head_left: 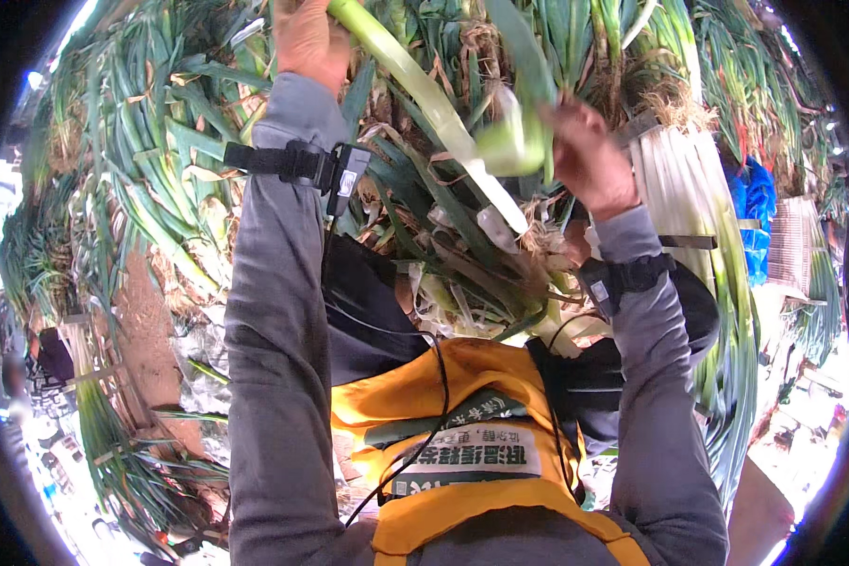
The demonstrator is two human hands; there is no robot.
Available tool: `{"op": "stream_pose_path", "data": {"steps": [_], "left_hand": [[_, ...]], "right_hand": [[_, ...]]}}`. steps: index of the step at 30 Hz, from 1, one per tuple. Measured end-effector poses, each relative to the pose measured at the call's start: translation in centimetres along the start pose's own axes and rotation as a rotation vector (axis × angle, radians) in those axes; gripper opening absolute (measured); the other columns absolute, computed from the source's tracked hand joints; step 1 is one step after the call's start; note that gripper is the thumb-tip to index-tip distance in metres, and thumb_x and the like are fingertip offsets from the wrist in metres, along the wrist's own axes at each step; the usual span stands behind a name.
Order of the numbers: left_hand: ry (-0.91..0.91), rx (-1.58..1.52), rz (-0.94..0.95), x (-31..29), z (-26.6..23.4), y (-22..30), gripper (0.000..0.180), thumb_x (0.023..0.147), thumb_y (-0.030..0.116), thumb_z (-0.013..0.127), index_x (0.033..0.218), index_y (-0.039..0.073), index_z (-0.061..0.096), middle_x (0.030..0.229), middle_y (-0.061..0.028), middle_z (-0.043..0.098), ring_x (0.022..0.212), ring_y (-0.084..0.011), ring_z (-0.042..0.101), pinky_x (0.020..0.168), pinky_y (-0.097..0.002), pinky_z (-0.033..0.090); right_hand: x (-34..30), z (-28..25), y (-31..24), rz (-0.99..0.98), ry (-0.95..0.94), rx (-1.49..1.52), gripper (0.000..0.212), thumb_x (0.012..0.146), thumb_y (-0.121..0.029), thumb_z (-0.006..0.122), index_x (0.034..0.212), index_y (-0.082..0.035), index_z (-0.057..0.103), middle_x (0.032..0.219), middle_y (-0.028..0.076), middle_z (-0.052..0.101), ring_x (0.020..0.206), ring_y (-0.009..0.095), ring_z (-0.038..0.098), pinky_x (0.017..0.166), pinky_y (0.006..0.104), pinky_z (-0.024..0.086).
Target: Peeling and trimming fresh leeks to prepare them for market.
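At the top, left of centre, my left hand (pixel 311 42) grips a long leek (pixel 415 85) near its green part. The white shaft slants down to the right and ends in tangled roots (pixel 540 241). My right hand (pixel 594 165), smeared by motion, is closed on a loose green outer leaf (pixel 514 141) beside the shaft. The leaf bends over and is blurred; I cannot tell whether it is still joined to the leek. The top of my left hand is cut off by the frame's upper edge.
Leek heaps (pixel 174 165) surround me at left and ahead. A bundle of trimmed white leeks (pixel 674 174) lies at my right, near a blue plastic bag (pixel 755 212). Peeled scraps (pixel 453 292) lie between my legs. Another bundle (pixel 104 424) lies lower left. Thin cables (pixel 441 377) cross my yellow apron (pixel 481 363).
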State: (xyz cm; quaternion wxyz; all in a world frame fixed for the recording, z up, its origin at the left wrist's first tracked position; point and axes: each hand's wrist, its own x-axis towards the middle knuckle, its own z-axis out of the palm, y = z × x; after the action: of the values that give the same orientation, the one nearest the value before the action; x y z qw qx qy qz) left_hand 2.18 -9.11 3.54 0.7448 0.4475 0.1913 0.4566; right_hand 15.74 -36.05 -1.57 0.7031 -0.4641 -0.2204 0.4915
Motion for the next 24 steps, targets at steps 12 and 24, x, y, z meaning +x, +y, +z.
{"op": "stream_pose_path", "data": {"steps": [12, 24], "left_hand": [[0.069, 0.022, 0.305, -1.3, 0.0, 1.8, 0.028, 0.093, 0.019, 0.065, 0.117, 0.008, 0.055, 0.084, -0.0037, 0.056, 0.072, -0.0193, 0.058, 0.061, -0.0381, 0.052], [0.030, -0.148, 0.268, 3.8, -5.1, 0.4, 0.023, 0.087, 0.002, 0.068, 0.105, -0.001, 0.054, 0.096, -0.0108, 0.059, 0.087, -0.0263, 0.060, 0.077, -0.0432, 0.057]], "right_hand": [[-1.6, 1.5, 5.8, -0.349, 0.080, -1.443, 0.028, 0.093, -0.031, 0.058, 0.096, -0.003, 0.062, 0.093, 0.020, 0.064, 0.082, 0.040, 0.064, 0.070, 0.0483, 0.051], [4.1, 6.4, 9.1, -0.401, 0.024, -1.310, 0.021, 0.089, -0.014, 0.055, 0.101, 0.000, 0.065, 0.079, 0.020, 0.066, 0.065, 0.030, 0.069, 0.063, 0.0379, 0.054]]}}
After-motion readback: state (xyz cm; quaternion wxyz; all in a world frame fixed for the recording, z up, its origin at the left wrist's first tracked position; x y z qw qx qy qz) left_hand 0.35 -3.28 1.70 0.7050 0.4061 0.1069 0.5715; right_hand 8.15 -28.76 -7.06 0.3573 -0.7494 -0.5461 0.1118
